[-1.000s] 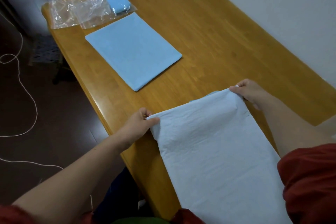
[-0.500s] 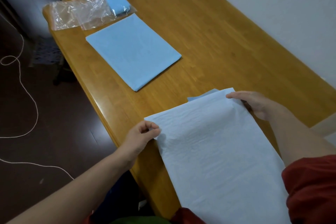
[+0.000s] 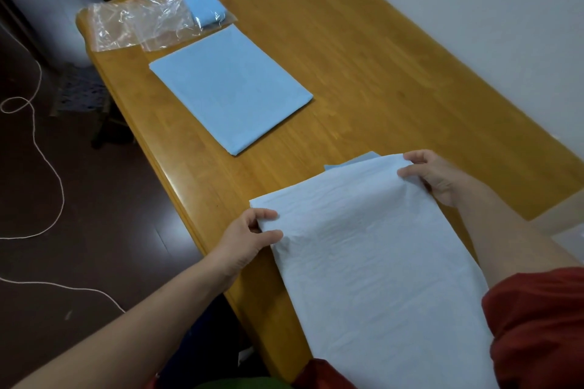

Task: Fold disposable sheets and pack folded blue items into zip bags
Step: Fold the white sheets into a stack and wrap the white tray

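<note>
Left hand (image 3: 249,238) grip pinches pale sheet (image 3: 373,256) at near-left corner; right hand (image 3: 437,175) grip pinches far-right corner; sheet on bench (image 3: 363,50) front edge; folded blue sheet (image 3: 230,88) beyond; zip bags (image 3: 142,20) far-left.

Two hands show: the left hand (image 3: 249,238) at about seven o'clock and the right hand (image 3: 437,175) at about four o'clock. One pale sheet (image 3: 379,262) runs from the middle toward five o'clock, and one blue layer edge (image 3: 363,159) peeks out beyond its far end. One flat folded blue sheet (image 3: 230,88) lies on the surface (image 3: 363,50) at about eleven o'clock. Beyond it, near twelve o'clock, lie two clear zip bags (image 3: 142,22); whether there are more under them cannot be told. One small folded blue item (image 3: 203,11) sits among the bags.
</note>
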